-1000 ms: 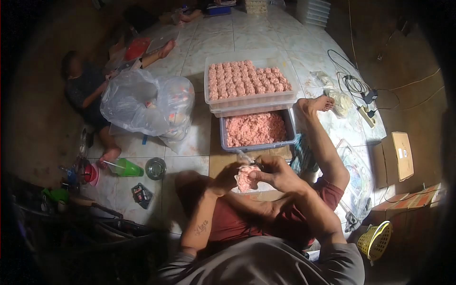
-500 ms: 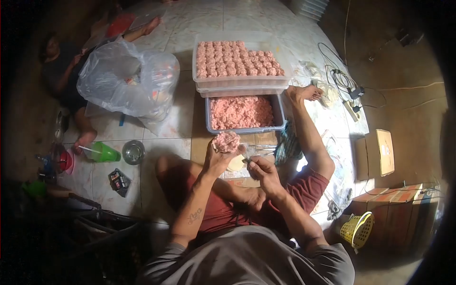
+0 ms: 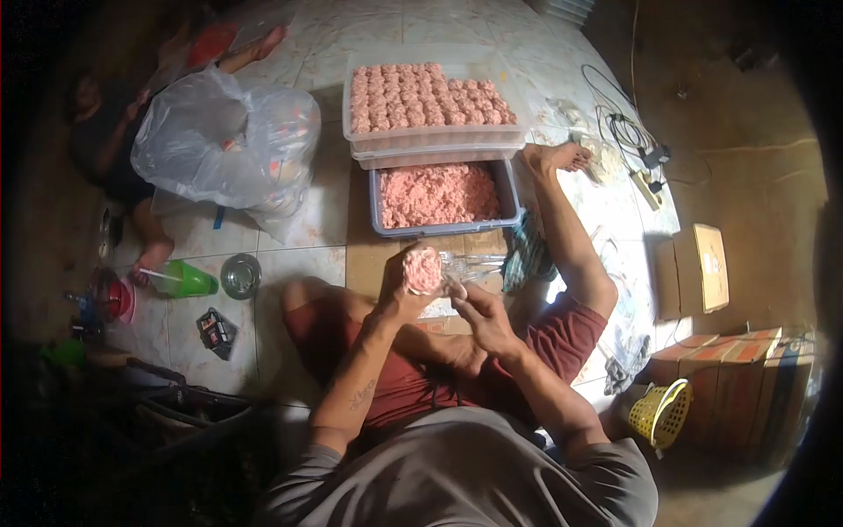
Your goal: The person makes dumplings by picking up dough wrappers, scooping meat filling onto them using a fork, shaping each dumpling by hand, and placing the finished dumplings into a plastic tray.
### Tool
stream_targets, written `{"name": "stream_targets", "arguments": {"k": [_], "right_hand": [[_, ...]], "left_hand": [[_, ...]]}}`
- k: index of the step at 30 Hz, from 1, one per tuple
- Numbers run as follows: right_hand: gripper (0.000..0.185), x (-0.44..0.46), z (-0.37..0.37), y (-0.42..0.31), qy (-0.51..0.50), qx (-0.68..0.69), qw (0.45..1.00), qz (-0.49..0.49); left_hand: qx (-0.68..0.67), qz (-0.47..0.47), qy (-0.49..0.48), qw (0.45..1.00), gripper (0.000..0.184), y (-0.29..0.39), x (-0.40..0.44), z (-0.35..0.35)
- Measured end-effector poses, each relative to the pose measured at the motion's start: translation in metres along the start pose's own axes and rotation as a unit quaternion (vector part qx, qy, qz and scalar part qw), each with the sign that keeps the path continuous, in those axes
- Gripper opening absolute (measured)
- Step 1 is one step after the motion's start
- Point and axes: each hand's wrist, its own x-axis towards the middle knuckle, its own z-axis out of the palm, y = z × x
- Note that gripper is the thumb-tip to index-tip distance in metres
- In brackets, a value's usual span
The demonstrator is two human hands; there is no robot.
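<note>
My left hand (image 3: 399, 300) is wrapped around a lump of pink minced mixture (image 3: 423, 269), with a pale edge along its lower side. Just to the right, my right hand (image 3: 485, 318) is closed in a pinch near the lump; whatever lies between its fingertips is too small to make out. Beyond both hands is a blue-grey tub (image 3: 445, 230) of the same pink mixture. Behind that, stacked clear plastic trays (image 3: 439, 140) carry rows of pink portions (image 3: 421, 98). Thin metal utensils (image 3: 479, 263) lie on the cardboard in front of the tub.
A large clear plastic bag (image 3: 224, 145) stands at left, with another person (image 3: 110, 132) seated beyond it. Near it are a green cup (image 3: 195, 279) and a glass ashtray (image 3: 241, 276). Cables (image 3: 625, 127), cardboard boxes (image 3: 720, 378) and a yellow basket (image 3: 660, 415) are at right.
My left hand has turned the pink lump more upright and shifted it slightly right. My right fingertips have moved a little. The whole view has shifted slightly.
</note>
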Motion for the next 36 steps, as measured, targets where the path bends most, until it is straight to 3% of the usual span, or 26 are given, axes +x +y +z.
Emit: {"name": "stream_targets", "arguments": {"k": [1, 2, 3, 4, 5, 6, 8, 9, 11, 12, 13, 15, 17, 19, 21, 23, 24, 26, 27, 29, 30, 31, 33, 35, 36], "right_hand": [[0.018, 0.006, 0.005, 0.002, 0.024, -0.081, 0.992, -0.092], [0.018, 0.009, -0.002, -0.001, 0.031, -0.080, 0.992, -0.093], [0.018, 0.012, -0.009, -0.017, 0.046, -0.193, 0.975, -0.101], [0.019, 0.011, -0.015, -0.025, 0.058, -0.304, 0.945, -0.104], [0.020, 0.009, -0.020, -0.025, 0.070, -0.300, 0.950, -0.053], [0.020, 0.007, -0.025, -0.021, 0.073, -0.260, 0.960, -0.070], [0.020, -0.001, -0.032, 0.013, 0.073, -0.165, 0.981, -0.071], [0.020, -0.006, -0.029, 0.011, 0.066, -0.165, 0.981, -0.072], [0.020, -0.015, -0.026, -0.004, -0.009, 0.017, 0.991, 0.133], [0.020, -0.017, -0.022, -0.006, -0.022, 0.056, 0.989, 0.133], [0.020, -0.017, -0.018, -0.005, -0.009, 0.056, 0.990, 0.131], [0.021, -0.017, -0.015, 0.000, 0.004, 0.079, 0.988, 0.130], [0.022, -0.017, -0.016, 0.003, 0.011, 0.066, 0.987, 0.146], [0.018, -0.018, -0.011, -0.002, 0.051, 0.086, 0.986, 0.130], [0.018, -0.015, -0.013, -0.006, -0.028, 0.172, 0.978, 0.110], [0.020, -0.013, -0.013, -0.006, -0.030, 0.173, 0.979, 0.105], [0.021, -0.009, -0.010, 0.000, -0.015, 0.097, 0.995, 0.029], [0.021, -0.003, -0.001, -0.013, 0.017, -0.081, 0.988, -0.129], [0.021, -0.002, -0.004, -0.012, 0.019, -0.081, 0.988, -0.126], [0.018, 0.003, -0.013, -0.009, 0.041, -0.254, 0.959, -0.118], [0.023, 0.002, -0.019, -0.026, 0.032, -0.242, 0.968, -0.057], [0.023, -0.002, -0.024, -0.026, 0.031, -0.241, 0.968, -0.055], [0.022, -0.008, -0.031, -0.024, 0.083, -0.138, 0.986, -0.047], [0.022, -0.015, -0.036, -0.014, 0.077, -0.097, 0.992, 0.029], [0.022, -0.017, -0.036, -0.018, 0.050, -0.039, 0.997, 0.050]], "left_hand": [[0.046, 0.023, -0.057, 0.997, 0.043, 0.000, 0.000, 0.003], [0.062, -0.083, -0.074, 0.992, 0.048, 0.000, 0.000, 0.004], [0.209, -0.070, -0.040, 0.975, 0.053, 0.011, 0.006, 0.002], [0.162, -0.034, -0.005, 0.986, 0.045, 0.008, 0.006, 0.003], [0.116, 0.001, 0.034, 0.993, 0.036, 0.005, 0.005, 0.002], [0.117, -0.003, 0.041, 0.992, 0.036, 0.010, 0.008, -0.004], [0.120, 0.006, -0.096, 0.988, 0.042, 0.026, 0.014, -0.022], [0.122, 0.003, -0.090, 0.988, 0.042, 0.025, 0.011, -0.024], [0.090, -0.061, -0.064, 0.992, 0.054, 0.020, 0.007, -0.022], [-0.060, -0.106, -0.054, 0.991, 0.054, 0.015, 0.006, -0.024], [-0.065, -0.102, -0.065, 0.990, 0.054, 0.017, 0.005, -0.026], [0.089, 0.037, -0.015, 0.995, 0.054, 0.025, 0.009, -0.024], [0.089, -0.014, -0.026, 0.996, 0.055, 0.034, 0.013, -0.025], [0.026, -0.092, -0.104, 0.990, 0.062, 0.032, 0.010, -0.034], [-0.011, -0.058, -0.059, 0.996, 0.066, 0.040, 0.013, -0.027], [-0.032, -0.060, -0.064, 0.996, 0.070, 0.031, 0.015, -0.015], [-0.095, -0.007, -0.025, 0.995, 0.053, 0.031, 0.013, -0.002], [-0.024, -0.040, -0.058, 0.997, 0.025, 0.026, 0.007, 0.005], [0.012, -0.055, -0.076, 0.995, 0.013, 0.023, 0.005, 0.008], [0.096, 0.035, 0.021, 0.995, 0.017, 0.012, 0.008, 0.013], [0.097, 0.001, 0.023, 0.995, 0.016, 0.017, 0.011, 0.014], [0.098, -0.002, 0.023, 0.995, 0.016, 0.030, 0.015, 0.010], [-0.033, -0.163, -0.088, 0.982, 0.040, 0.052, 0.019, -0.007], [-0.292, -0.216, -0.078, 0.928, 0.045, 0.040, 0.014, -0.020], [-0.287, -0.182, -0.050, 0.939, 0.044, 0.044, 0.015, -0.021]]}}
